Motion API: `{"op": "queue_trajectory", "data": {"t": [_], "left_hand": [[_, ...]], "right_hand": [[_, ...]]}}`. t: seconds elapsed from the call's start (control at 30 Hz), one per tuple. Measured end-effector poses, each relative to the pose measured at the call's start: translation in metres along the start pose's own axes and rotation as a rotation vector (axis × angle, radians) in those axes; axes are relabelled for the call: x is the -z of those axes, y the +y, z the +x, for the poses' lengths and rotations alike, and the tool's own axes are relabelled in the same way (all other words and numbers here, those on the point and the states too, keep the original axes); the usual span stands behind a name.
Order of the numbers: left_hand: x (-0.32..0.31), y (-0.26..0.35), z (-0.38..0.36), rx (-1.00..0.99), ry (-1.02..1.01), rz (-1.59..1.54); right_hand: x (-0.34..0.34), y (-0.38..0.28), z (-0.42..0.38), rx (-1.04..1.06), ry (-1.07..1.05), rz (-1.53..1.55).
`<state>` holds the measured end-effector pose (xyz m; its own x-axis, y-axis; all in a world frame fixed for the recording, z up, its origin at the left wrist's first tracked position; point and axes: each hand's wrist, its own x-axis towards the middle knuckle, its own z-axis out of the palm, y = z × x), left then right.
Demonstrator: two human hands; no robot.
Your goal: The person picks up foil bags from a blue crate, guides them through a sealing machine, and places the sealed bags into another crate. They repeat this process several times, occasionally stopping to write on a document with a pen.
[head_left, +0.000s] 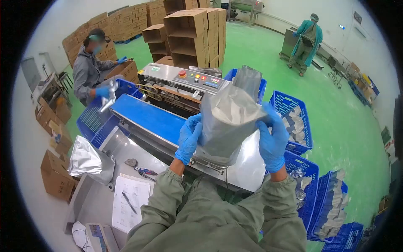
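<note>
A silver foil bag point(222, 130) is held up between my blue-gloved hands, above the metal table in front of my body. My left hand point(189, 139) grips its left side, thumb up. At the bag's upper right edge, my right hand point(272, 143) is closed on the foil. Just beyond stands a band sealing machine point(180, 77) with a red stop button and lit controls. Its blue conveyor belt point(145, 117) runs to the left of the bag. Behind the held bag, another foil bag point(247, 80) stands upright. What the held bag contains is hidden.
On the left lie a shiny foil bag point(92, 159), paper sheets point(131, 197) and a pen point(129, 202). Blue crates point(310, 130) with foil packets line my right. A seated co-worker point(90, 69) handles foil at left; another person point(308, 40) stands far right. Cartons point(189, 35) are stacked behind.
</note>
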<state>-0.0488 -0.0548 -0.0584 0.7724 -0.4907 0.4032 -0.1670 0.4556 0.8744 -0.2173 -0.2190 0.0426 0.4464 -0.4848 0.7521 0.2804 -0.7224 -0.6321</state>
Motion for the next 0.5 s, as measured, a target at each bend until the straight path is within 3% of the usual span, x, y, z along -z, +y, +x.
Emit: {"op": "queue_trajectory", "data": {"t": [0.07, 0.2, 0.27, 0.33, 0.5], "left_hand": [[-0.009, 0.008, 0.005, 0.035, 0.012, -0.136], [-0.012, 0.01, 0.014, -0.071, 0.052, -0.06], [-0.008, 0.015, 0.019, 0.0, 0.228, -0.047], [0.0, 0.006, 0.034, -0.065, 0.285, -0.028], [0.008, -0.028, 0.061, 0.046, 0.296, 0.126]], "right_hand": [[-0.007, 0.015, -0.015, 0.009, 0.1, 0.101], [-0.018, 0.036, -0.043, -0.11, -0.075, -0.058], [-0.023, 0.042, -0.045, -0.319, -0.043, 0.131], [-0.022, 0.041, -0.046, -0.332, -0.043, 0.072], [-0.027, 0.056, -0.062, -0.523, 0.145, 0.259]]}}
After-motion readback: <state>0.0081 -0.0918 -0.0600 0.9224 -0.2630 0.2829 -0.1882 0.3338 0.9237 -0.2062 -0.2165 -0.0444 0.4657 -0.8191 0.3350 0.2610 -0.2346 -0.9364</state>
